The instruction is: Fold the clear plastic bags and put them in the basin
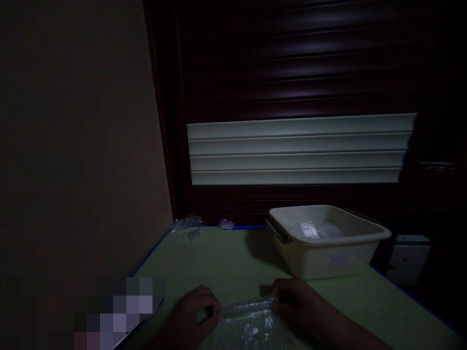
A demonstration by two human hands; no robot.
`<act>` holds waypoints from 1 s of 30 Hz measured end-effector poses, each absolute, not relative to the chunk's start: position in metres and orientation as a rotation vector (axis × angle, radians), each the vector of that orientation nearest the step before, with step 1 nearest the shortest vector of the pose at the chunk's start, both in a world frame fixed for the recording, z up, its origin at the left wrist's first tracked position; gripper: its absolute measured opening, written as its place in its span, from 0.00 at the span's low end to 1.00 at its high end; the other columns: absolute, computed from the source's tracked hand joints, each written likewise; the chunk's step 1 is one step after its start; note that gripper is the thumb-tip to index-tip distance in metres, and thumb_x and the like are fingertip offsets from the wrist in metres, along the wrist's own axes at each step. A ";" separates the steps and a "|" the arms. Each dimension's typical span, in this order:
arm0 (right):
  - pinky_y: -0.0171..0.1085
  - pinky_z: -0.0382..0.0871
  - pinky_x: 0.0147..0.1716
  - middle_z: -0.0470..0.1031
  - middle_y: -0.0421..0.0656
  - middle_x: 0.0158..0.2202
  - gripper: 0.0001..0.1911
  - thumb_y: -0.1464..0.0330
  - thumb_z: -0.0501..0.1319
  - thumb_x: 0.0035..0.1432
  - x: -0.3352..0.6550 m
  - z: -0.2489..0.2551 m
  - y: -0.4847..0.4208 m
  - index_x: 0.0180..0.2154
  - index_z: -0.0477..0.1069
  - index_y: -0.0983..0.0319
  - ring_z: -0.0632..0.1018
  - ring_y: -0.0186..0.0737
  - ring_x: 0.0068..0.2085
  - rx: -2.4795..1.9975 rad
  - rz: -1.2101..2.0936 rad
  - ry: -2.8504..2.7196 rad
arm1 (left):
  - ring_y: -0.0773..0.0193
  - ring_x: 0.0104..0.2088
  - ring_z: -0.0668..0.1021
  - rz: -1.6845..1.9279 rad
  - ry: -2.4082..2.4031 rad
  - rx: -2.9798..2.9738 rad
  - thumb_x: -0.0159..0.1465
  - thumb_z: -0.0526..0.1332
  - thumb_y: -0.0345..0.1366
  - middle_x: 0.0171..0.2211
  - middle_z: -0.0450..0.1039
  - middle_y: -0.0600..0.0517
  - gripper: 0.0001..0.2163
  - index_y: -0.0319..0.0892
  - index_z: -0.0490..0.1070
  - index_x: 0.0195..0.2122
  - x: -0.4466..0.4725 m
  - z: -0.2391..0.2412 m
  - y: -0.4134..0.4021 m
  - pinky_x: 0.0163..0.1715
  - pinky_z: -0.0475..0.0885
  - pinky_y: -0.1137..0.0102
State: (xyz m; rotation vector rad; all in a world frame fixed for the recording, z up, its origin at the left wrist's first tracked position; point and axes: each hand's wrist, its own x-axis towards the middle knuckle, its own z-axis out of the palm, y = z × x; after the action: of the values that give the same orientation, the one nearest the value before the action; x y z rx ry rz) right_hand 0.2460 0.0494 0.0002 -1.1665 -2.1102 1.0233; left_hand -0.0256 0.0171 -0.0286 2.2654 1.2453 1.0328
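Note:
A clear plastic bag (251,323) is stretched between my two hands at the near edge of the view. My left hand (195,313) pinches one top corner, thumb against fingers. At the opposite corner, my right hand (299,301) is closed on the film in the same way. The upper edge of the bag runs nearly level between them, and its lower part goes out of the frame. Whether anything lies inside the bag is hard to tell in the dim light.
A white plastic basin (335,257) with dark handles stands at the table's right side, with clear plastic packets (310,229) inside. Crumpled clear plastic (187,222) lies at the far left corner of the green table (219,257). A wall borders the left; a dark slatted door (292,97) stands behind.

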 end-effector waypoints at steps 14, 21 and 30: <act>0.33 0.65 0.30 0.77 0.41 0.29 0.10 0.77 0.54 0.51 0.250 0.007 0.043 0.29 0.74 0.63 0.75 0.37 0.32 -1.011 0.868 -2.277 | 0.63 0.33 0.74 0.982 1.006 2.608 0.64 0.54 0.29 0.29 0.74 0.50 0.07 0.42 0.72 0.32 -0.023 -0.016 0.007 0.35 0.68 0.72; 0.38 0.68 0.45 0.75 0.46 0.46 0.25 0.80 0.55 0.49 0.253 0.025 0.027 0.49 0.70 0.60 0.75 0.42 0.45 -1.001 0.917 -2.310 | 0.63 0.30 0.72 0.899 1.016 2.837 0.68 0.49 0.29 0.27 0.72 0.51 0.12 0.42 0.68 0.29 -0.021 -0.008 0.003 0.34 0.65 0.71; 0.42 0.67 0.49 0.73 0.50 0.51 0.21 0.76 0.54 0.55 0.243 0.039 0.022 0.51 0.70 0.59 0.74 0.47 0.50 -0.940 0.447 -2.465 | 0.64 0.29 0.70 0.788 1.068 3.016 0.64 0.51 0.24 0.27 0.72 0.51 0.11 0.41 0.68 0.29 -0.020 -0.006 0.000 0.31 0.63 0.71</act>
State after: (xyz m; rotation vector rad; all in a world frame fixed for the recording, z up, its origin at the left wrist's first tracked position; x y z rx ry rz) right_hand 0.2431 0.0223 0.0392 -0.9403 -2.4651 0.4472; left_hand -0.0201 0.0000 -0.0063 3.0156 1.0684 0.7875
